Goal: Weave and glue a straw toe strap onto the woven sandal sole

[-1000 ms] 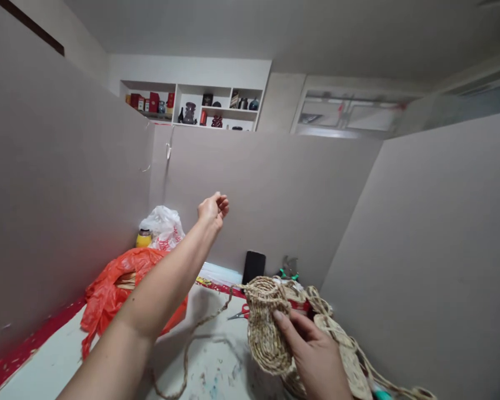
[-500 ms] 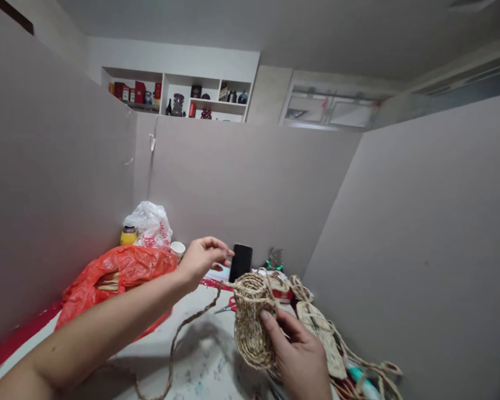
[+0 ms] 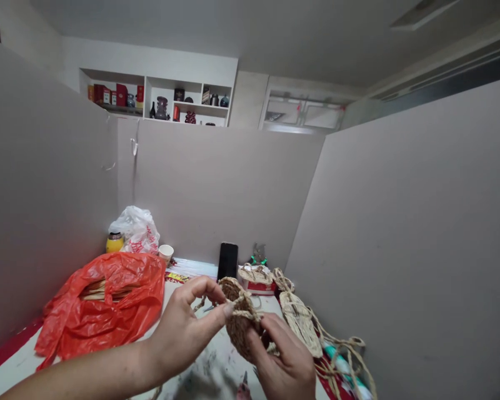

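A small woven straw sandal (image 3: 236,328) is held up over the table between both my hands. My right hand (image 3: 285,364) wraps round its lower side from beneath. My left hand (image 3: 187,330) pinches the twisted straw cord (image 3: 241,313) at the sandal's top rim with thumb and forefinger. The cord's loose end hangs below my left hand, mostly hidden.
More woven straw sandals (image 3: 302,325) and cords lie to the right. A red plastic bag (image 3: 104,303) holding sticks sits left, with a white bag (image 3: 135,230), yellow jar (image 3: 114,243) and paper cup (image 3: 165,253) behind. A black phone (image 3: 227,261) leans on the partition. Grey partitions wall three sides.
My left arm came down from its raised pull and the hand moved in to the sandal, now pinching the cord at its rim. The view shifted slightly right.
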Action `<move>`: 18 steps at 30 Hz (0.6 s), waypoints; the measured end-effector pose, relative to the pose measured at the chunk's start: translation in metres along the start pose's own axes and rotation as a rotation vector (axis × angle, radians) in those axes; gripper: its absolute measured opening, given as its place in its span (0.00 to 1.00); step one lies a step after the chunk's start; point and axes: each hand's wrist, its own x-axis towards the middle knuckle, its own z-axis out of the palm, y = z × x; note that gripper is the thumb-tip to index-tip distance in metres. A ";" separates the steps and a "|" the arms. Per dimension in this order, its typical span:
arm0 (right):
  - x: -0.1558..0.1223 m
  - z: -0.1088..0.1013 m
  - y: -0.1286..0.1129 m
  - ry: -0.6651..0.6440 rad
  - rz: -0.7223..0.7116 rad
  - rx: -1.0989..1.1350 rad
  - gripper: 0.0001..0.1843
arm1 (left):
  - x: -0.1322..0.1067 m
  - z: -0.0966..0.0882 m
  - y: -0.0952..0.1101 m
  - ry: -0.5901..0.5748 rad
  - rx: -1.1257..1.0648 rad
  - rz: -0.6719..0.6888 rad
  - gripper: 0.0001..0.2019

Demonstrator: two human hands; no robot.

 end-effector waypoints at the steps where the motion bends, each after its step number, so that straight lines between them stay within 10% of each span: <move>1: 0.000 0.000 0.000 -0.009 -0.026 -0.009 0.07 | 0.000 0.001 0.001 0.003 -0.021 -0.022 0.06; 18: -0.003 -0.001 0.004 -0.074 -0.265 -0.100 0.11 | 0.001 0.003 -0.008 -0.049 -0.541 -0.345 0.09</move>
